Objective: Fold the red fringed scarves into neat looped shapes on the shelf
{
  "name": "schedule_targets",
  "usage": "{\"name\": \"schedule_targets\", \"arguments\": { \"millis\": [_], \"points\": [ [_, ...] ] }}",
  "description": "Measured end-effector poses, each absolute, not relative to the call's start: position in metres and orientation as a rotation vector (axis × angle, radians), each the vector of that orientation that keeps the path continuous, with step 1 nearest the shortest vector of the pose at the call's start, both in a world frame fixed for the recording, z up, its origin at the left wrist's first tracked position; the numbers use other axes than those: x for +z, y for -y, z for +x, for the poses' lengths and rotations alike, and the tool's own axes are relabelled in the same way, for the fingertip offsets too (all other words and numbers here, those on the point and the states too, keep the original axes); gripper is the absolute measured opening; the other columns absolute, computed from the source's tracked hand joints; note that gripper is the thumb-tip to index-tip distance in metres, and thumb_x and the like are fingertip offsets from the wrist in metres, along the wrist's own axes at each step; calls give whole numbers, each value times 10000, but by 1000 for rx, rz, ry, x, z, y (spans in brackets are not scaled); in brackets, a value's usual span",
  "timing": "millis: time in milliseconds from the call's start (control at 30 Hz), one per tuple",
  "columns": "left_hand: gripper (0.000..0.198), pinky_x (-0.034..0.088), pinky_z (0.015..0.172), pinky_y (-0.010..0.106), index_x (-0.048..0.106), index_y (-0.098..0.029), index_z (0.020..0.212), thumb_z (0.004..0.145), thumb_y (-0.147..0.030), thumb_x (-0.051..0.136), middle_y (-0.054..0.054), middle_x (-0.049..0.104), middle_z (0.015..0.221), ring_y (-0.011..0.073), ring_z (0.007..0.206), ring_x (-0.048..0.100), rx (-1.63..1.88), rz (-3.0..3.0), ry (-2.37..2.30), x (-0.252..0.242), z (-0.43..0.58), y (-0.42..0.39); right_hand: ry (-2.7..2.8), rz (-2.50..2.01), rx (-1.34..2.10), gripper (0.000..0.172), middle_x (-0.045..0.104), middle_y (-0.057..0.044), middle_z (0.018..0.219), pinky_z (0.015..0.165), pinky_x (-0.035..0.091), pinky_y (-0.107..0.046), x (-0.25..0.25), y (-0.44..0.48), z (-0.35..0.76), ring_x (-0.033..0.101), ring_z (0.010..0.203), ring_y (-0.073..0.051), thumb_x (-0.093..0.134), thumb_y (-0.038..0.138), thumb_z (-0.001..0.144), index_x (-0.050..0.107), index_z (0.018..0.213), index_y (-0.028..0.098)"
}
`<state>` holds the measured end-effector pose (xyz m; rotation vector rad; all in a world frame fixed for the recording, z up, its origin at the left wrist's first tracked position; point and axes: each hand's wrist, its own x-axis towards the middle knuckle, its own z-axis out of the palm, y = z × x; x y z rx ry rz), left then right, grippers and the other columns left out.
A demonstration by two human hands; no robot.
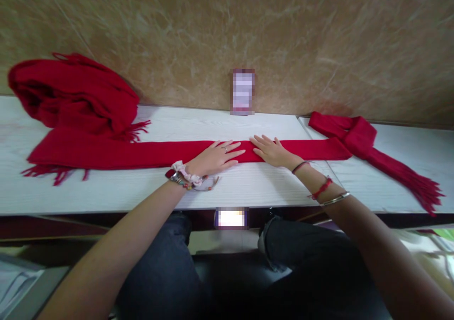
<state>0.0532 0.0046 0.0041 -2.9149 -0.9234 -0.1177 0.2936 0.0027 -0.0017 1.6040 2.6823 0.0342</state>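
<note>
A long red scarf lies stretched flat in a narrow band along the white table. My left hand rests palm down on the middle of it, fingers spread toward the right. Just to the right, my right hand also lies flat on the cloth, its fingers pointing left. A strip of red shows between the two hands. At the right, a twisted red length with a fringed end meets the flat band; whether it is the same scarf I cannot tell.
A heaped bundle of red fringed cloth sits at the left against the marbled wall. A blurred-out phone-like object leans on the wall at the back. The white table ends just before my knees; another bright pixelated rectangle shows below its edge.
</note>
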Motion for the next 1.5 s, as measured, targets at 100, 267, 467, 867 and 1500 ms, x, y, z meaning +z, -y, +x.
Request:
{"name": "schedule_targets", "arguments": {
  "millis": [100,267,467,867,1500],
  "points": [
    [494,171,1082,363,286,-269,1423,967,-451,235,18,254,1503,189,1362,242,-92,-2915,959,8,45,-1,-2682,1644,33,537,255,-73,1505,1019,251,-631,-5,-2,301,233,1357,-324,142,400,945,219,1454,245],
    [509,182,1082,360,323,-254,1410,951,-470,285,42,287,1489,196,1353,266,-56,-2846,1105,12,1,3,-2685,1630,57,536,296,-78,1489,988,291,-647,-10,-1,320,284,1334,-337,165,356,932,215,1455,249],
    [561,215,1073,350,361,-231,1391,903,-505,400,68,351,1458,210,1327,314,47,-2726,1331,34,-98,12,-2680,1651,147,577,323,-160,1462,936,284,-718,8,-13,293,283,1310,-420,314,314,883,261,1440,172],
    [867,226,1094,385,239,-16,1401,776,-540,535,210,271,1464,271,1332,282,-445,-2335,1905,32,-276,24,-3127,859,2,505,301,-79,1483,1046,233,-604,7,0,135,235,1362,-297,263,434,952,316,1419,251],
    [327,321,1042,412,593,-154,1114,881,-226,374,57,604,1158,213,1137,483,-520,-1852,1907,58,-281,41,-3180,885,61,450,348,-53,1459,1037,261,-589,-9,-2,140,293,1342,-278,282,369,954,378,1385,287]
  ]
}}
